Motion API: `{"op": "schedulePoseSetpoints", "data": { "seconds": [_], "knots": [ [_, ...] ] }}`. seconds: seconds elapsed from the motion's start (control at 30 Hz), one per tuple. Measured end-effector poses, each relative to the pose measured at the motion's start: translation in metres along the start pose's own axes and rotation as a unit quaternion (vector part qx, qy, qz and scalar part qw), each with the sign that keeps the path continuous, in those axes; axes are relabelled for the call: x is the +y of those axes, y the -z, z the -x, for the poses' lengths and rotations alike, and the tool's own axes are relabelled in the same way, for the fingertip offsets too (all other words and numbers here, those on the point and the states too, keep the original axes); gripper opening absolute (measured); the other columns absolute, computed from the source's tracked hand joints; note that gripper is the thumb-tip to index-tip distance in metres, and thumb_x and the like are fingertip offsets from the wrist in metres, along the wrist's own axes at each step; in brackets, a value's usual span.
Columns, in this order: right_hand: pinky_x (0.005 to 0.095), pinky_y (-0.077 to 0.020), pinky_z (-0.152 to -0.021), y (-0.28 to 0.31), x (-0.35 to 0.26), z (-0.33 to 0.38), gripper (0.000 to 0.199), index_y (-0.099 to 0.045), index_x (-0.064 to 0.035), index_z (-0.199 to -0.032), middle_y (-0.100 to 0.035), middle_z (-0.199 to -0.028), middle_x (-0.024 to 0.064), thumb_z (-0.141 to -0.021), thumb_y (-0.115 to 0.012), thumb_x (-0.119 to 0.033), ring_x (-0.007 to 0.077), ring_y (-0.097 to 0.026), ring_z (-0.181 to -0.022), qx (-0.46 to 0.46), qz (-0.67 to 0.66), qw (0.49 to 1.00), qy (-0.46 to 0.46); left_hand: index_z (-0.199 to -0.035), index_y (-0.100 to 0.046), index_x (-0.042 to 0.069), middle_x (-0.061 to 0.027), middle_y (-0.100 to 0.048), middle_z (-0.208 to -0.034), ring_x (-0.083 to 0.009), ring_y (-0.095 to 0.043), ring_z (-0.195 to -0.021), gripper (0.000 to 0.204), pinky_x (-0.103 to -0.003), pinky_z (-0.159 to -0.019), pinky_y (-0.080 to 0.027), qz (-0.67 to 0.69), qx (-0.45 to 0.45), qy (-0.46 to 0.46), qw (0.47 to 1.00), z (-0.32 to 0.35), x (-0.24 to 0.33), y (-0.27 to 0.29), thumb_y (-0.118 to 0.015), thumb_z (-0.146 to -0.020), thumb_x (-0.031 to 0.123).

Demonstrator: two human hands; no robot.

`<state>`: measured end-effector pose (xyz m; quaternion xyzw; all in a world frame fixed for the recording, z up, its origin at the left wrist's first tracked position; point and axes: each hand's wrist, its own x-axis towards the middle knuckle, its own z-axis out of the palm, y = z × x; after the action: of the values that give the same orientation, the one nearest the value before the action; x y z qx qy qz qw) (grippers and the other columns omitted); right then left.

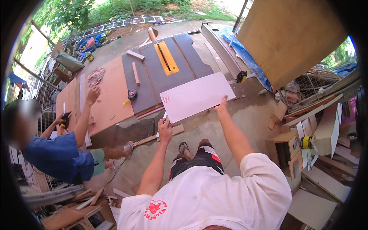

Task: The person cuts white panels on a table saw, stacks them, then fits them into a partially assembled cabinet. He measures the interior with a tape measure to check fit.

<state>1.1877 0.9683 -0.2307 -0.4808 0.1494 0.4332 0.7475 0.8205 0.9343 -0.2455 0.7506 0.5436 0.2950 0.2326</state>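
Note:
A white rectangular panel [197, 96] with small red handwriting at its left end is held level, at the near edge of a grey table saw [147, 76]. My right hand [223, 106] grips its near right corner, thumb on top. My left hand [165, 129] is closed at the near left corner; a narrow white strip [158, 135] shows beside it, and I cannot tell whether it is held too. On the saw table are a yellow insert plate [166, 58], a black tape measure [132, 94] and two short wood strips [136, 73].
At my left a co-worker in a blue shirt [57, 155] leans over a brown board [111, 92], holding a black-and-yellow tool. A rip fence rail [220, 50] runs along the saw's right. Wooden boxes [285, 147] and offcuts crowd the right; a cable [117, 167] crosses the floor.

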Motion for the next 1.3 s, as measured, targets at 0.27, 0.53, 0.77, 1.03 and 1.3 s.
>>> {"op": "schedulePoseSetpoints", "data": {
  "seconds": [0.27, 0.53, 0.77, 1.03, 1.3],
  "knots": [
    [0.0528, -0.0510, -0.111, 0.011, -0.039, -0.137, 0.067, -0.036, -0.0043, -0.158, -0.054, -0.152, 0.0127, -0.112, -0.043, -0.052, 0.0355, -0.058, -0.133, 0.039, 0.009, 0.999, -0.002, -0.141, -0.064, 0.005, -0.0146, -0.062, -0.119, -0.0350, -0.056, -0.112, 0.053, -0.046, -0.097, -0.047, -0.055, -0.017, -0.066, 0.996, -0.092, 0.026, -0.052, -0.077, -0.090, 0.012],
    [0.0599, -0.0387, -0.107, 0.023, -0.027, -0.115, 0.079, -0.044, -0.0047, -0.155, -0.048, -0.147, 0.0170, -0.099, -0.065, -0.056, 0.0329, -0.048, -0.129, 0.079, 0.702, 0.561, 0.431, -0.138, -0.068, 0.007, -0.0086, -0.062, -0.111, -0.0307, -0.054, -0.105, 0.056, -0.045, -0.092, -0.046, -0.079, -0.036, -0.054, 0.995, -0.123, 0.056, -0.065, -0.083, -0.085, 0.020],
    [0.0671, -0.0190, -0.123, -0.057, -0.070, -0.061, 0.105, -0.036, -0.0149, -0.164, -0.027, -0.170, 0.0137, -0.084, -0.069, -0.075, 0.0366, -0.019, -0.159, -0.355, 0.765, 0.287, 0.455, -0.136, -0.070, 0.008, -0.0065, -0.063, -0.110, -0.0292, -0.055, -0.105, 0.056, -0.044, -0.091, -0.047, -0.114, -0.017, -0.029, 0.993, -0.137, 0.052, -0.074, -0.084, -0.083, 0.021],
    [0.0710, -0.0128, -0.124, -0.098, -0.066, -0.093, 0.114, -0.035, -0.0229, -0.166, -0.021, -0.175, 0.0103, -0.076, -0.065, -0.086, 0.0354, -0.016, -0.162, -0.475, 0.730, 0.157, 0.466, -0.141, -0.067, 0.009, -0.0055, -0.062, -0.113, -0.0288, -0.054, -0.108, 0.056, -0.044, -0.092, -0.045, -0.110, -0.063, -0.046, 0.991, -0.140, 0.048, -0.063, -0.079, -0.087, 0.019],
    [0.0714, -0.0175, -0.122, -0.115, -0.059, -0.114, 0.114, -0.041, -0.0241, -0.163, -0.033, -0.171, 0.0093, -0.070, -0.073, -0.082, 0.0321, -0.028, -0.159, -0.478, 0.714, 0.180, 0.480, -0.136, -0.069, 0.010, -0.0047, -0.061, -0.115, -0.0292, -0.053, -0.111, 0.045, -0.045, -0.094, -0.044, -0.110, -0.094, -0.039, 0.989, -0.166, 0.047, -0.051, -0.074, -0.092, 0.016]
  ]
}}
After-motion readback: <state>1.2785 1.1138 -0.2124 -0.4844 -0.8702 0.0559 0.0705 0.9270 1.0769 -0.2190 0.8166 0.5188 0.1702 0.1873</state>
